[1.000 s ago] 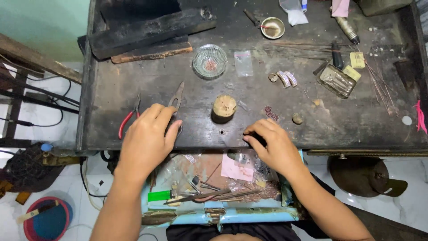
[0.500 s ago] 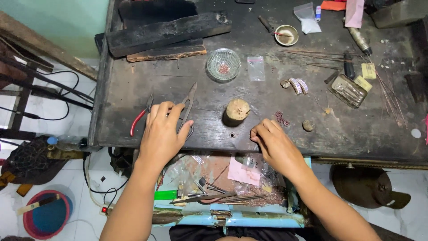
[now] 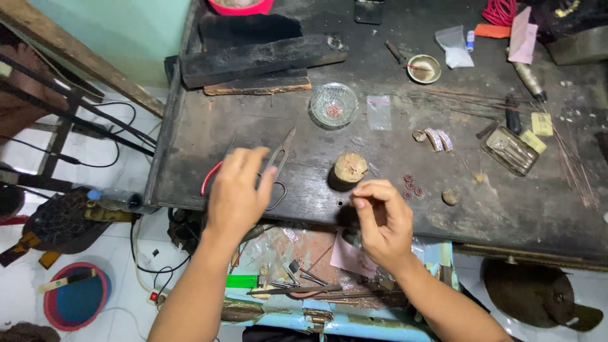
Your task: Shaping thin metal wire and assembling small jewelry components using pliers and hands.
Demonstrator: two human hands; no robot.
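Item: we noted the right hand (image 3: pixel 382 223) had lifted off the dark worktop (image 3: pixel 253 136), fingertips pinched on something unseen, while the left hand (image 3: pixel 237 196) closed over the metal snips (image 3: pixel 282 158), near the wooden stub (image 3: pixel 347 171).

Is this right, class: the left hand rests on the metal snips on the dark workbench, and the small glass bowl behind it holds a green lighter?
Not quite. In the head view the left hand does rest on the metal snips on the dark workbench, but the small glass bowl holds tiny reddish bits, not a green lighter.
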